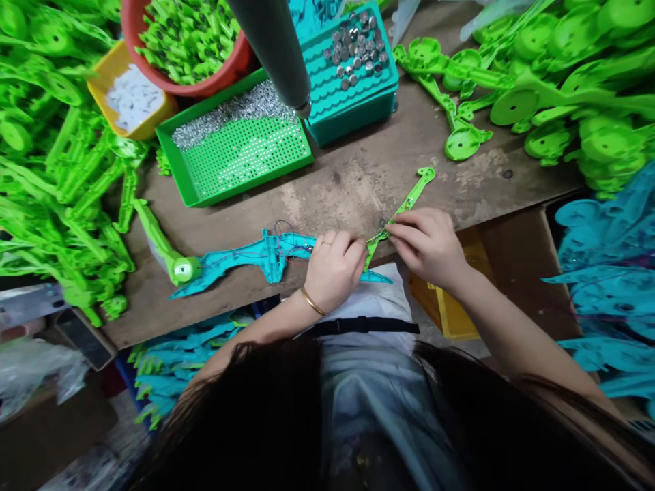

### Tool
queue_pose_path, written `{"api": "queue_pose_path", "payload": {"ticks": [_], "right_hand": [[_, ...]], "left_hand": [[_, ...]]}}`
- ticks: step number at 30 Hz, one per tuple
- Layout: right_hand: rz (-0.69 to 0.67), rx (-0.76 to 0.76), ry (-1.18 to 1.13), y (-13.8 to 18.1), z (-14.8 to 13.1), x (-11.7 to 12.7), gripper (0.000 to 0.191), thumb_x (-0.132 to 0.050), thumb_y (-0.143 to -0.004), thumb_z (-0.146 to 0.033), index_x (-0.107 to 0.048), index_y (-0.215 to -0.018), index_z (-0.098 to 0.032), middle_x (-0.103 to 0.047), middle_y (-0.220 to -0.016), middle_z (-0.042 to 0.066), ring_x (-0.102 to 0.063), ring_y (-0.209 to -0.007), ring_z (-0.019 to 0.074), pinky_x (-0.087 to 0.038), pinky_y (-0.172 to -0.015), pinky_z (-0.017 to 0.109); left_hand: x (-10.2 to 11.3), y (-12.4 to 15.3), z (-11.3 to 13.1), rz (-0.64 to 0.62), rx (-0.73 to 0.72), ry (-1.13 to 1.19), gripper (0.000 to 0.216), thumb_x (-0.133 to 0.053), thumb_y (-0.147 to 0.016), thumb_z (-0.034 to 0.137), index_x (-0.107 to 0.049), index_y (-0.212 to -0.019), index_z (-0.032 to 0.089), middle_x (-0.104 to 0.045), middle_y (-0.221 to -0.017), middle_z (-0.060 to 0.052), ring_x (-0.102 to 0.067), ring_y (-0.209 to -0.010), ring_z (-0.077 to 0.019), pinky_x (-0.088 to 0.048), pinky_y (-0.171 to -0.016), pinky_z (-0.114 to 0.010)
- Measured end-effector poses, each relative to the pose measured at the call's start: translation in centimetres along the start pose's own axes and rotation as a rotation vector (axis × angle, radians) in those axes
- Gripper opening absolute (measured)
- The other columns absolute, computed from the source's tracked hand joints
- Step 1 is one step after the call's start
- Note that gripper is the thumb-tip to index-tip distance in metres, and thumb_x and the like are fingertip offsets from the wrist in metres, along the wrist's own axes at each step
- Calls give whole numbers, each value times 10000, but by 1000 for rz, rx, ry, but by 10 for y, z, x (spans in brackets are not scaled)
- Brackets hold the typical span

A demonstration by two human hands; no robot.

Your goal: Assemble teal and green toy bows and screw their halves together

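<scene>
A long teal plastic toy shell (256, 258) lies along the near edge of the wooden bench (358, 184), with thin wires on it. My left hand (333, 267), with a ring and a gold bracelet, is curled over the shell's right part. My right hand (427, 244) pinches the lower end of a narrow green plastic strip (409, 201) that slants up to the right. Both hands meet at the strip's lower end, fingers closed.
A green tray (240, 146) with small metal pieces, a teal tray (353, 75) with round metal discs, a red bowl (179, 41) of green parts and a yellow bin (130, 95) stand at the back. Green plastic parts are heaped left and right. A grey cone (279, 48) hangs over the trays.
</scene>
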State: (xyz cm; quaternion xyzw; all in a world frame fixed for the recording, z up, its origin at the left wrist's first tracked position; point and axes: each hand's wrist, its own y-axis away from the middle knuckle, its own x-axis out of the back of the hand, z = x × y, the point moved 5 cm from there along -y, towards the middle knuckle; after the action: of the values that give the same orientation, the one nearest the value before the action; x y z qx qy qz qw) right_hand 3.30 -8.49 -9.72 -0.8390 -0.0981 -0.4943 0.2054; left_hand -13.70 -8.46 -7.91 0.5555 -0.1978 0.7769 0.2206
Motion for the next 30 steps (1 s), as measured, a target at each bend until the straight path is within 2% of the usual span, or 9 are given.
{"api": "queue_pose_path", "payload": {"ticks": [7,13,17,22,25,30], "right_hand": [[-12,54,-36,-3,2,-11,191,-549,-893,-252,-679,-1034,-264,-697,-1127,56,-573,-1077,229,-397,-937,430],[-80,-17,-12,-1,7,-15,196,-509,-920,-295,-662,-1042,-310,-686,-1168,15,-567,-1072,230,-347,-977,461],[-70,-37,-36,0,8,-15,199,-501,-925,-302,-633,-1073,-299,-693,-1160,25,-581,-1080,227,-334,-1010,475],[-8,2,-12,0,9,-13,127,-526,-916,-305,-645,-960,-289,-711,-1132,2,-604,-1054,212,-326,-1041,473],[-44,8,5,0,9,-13,145,-518,-912,-294,-660,-940,-308,-711,-1141,-13,-602,-1046,213,-318,-1033,480],[-83,24,57,-1,8,-12,189,-518,-903,-262,-670,-1006,-307,-698,-1182,-1,-590,-1053,225,-295,-1026,498]], "left_hand": [[-1,9,-8,-27,68,-24,222,-490,-951,312,-658,-912,172,-639,-938,-87,-529,-878,-228,-409,-781,-374],[-3,10,-12,-56,84,-12,223,-492,-947,314,-658,-904,173,-623,-962,-91,-527,-881,-228,-420,-779,-372],[-4,10,-13,-79,80,-3,200,-496,-941,278,-660,-917,165,-616,-972,-94,-530,-886,-230,-426,-790,-367],[-5,10,-13,-49,71,2,206,-493,-940,266,-663,-914,152,-611,-961,-97,-530,-887,-236,-427,-808,-369],[-6,10,-13,-52,66,9,218,-485,-944,266,-665,-910,148,-610,-956,-95,-530,-885,-235,-429,-809,-368],[-5,7,-15,-161,102,44,225,-475,-950,262,-667,-948,145,-609,-992,-97,-545,-908,-234,-438,-825,-370]]}}
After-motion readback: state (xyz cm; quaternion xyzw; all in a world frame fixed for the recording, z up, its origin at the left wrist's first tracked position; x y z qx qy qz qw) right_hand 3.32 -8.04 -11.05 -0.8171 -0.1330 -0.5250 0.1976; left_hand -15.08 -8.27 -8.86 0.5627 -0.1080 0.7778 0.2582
